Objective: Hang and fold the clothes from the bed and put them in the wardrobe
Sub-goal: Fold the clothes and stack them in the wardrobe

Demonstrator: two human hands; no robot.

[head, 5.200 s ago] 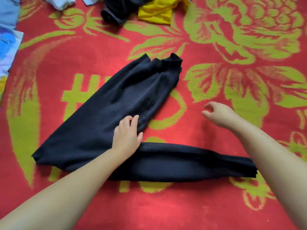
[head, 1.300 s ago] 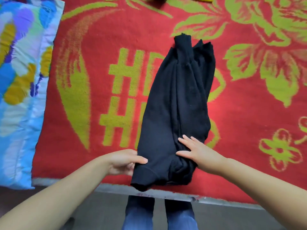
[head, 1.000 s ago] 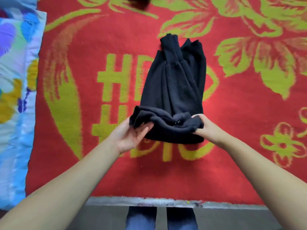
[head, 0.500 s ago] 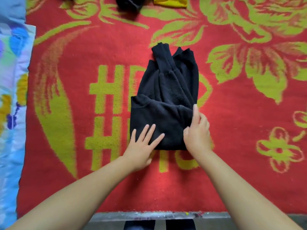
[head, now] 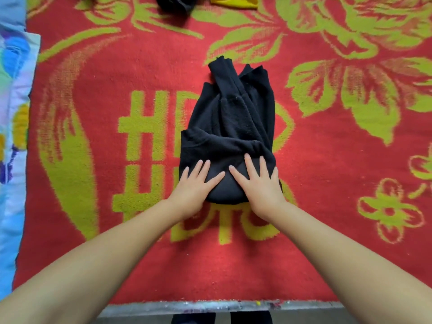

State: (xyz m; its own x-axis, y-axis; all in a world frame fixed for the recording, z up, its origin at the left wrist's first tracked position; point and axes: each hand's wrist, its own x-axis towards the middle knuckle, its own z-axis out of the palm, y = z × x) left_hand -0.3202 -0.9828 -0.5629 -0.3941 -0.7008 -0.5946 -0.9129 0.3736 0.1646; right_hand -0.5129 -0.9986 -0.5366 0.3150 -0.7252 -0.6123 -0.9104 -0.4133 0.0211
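Observation:
A black garment (head: 231, 127) lies in the middle of the red and green bed blanket (head: 327, 183), its near end folded up over the rest. My left hand (head: 195, 185) lies flat on the near left corner of the fold, fingers straight and spread. My right hand (head: 258, 183) presses flat on the near right part of the fold, fingers straight. The two thumbs almost meet over the cloth. The garment's narrow far end points away from me.
At the blanket's far edge lie another dark garment (head: 174, 4) and a yellow one (head: 233, 1). A blue patterned quilt (head: 11, 136) runs along the left side. The bed's grey front edge (head: 210, 306) is just below my arms.
The near end of the garment was lifted by both hands and folded over. Since half a second ago, my right hand has laid down flat and both hands have slid onto the fold.

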